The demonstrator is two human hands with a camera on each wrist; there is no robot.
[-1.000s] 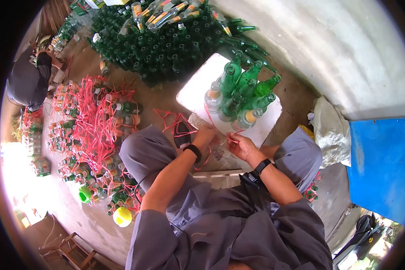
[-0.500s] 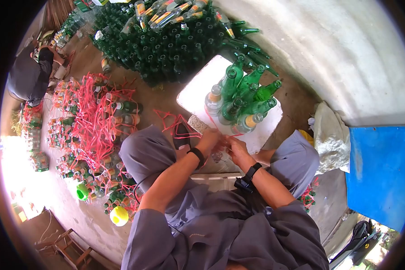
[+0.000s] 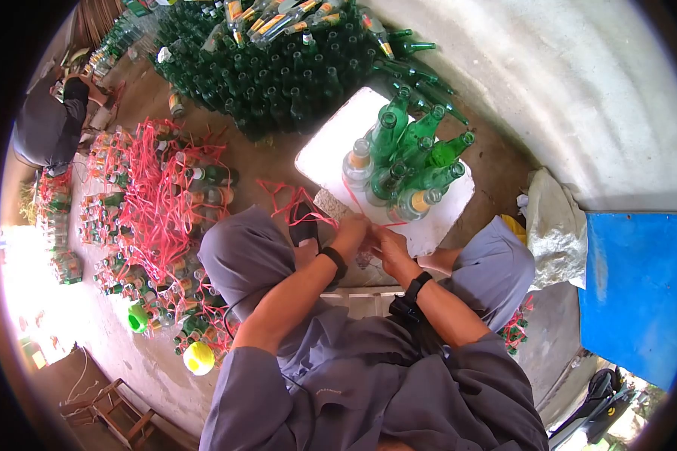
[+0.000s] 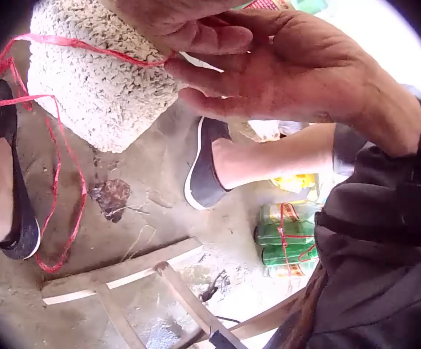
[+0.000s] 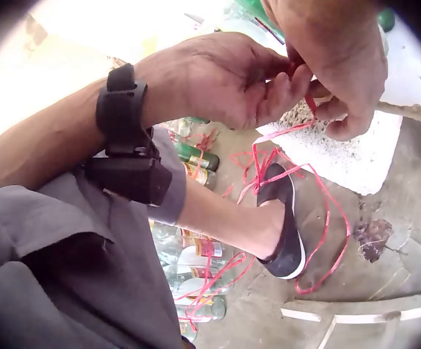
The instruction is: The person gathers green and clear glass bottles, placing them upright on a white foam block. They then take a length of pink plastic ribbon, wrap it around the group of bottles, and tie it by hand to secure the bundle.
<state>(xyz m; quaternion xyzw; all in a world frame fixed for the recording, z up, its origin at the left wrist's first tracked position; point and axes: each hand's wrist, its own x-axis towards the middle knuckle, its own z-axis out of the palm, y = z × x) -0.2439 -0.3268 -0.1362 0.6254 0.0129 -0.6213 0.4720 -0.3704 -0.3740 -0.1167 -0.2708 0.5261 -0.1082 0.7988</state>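
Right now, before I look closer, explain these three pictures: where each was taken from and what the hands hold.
No machine here: a seated person wears three cameras. The wide picture comes from the head, looking down; the other two come from the wrists, each showing the hands close up. The left hand and right hand meet in front of the body, both pinching a red string that loops down to the floor. Just beyond stands a white foam block with green and clear bottles standing on it. Behind is a pile of dark green bottles; to the person's left lie bottle bundles tied in red string.
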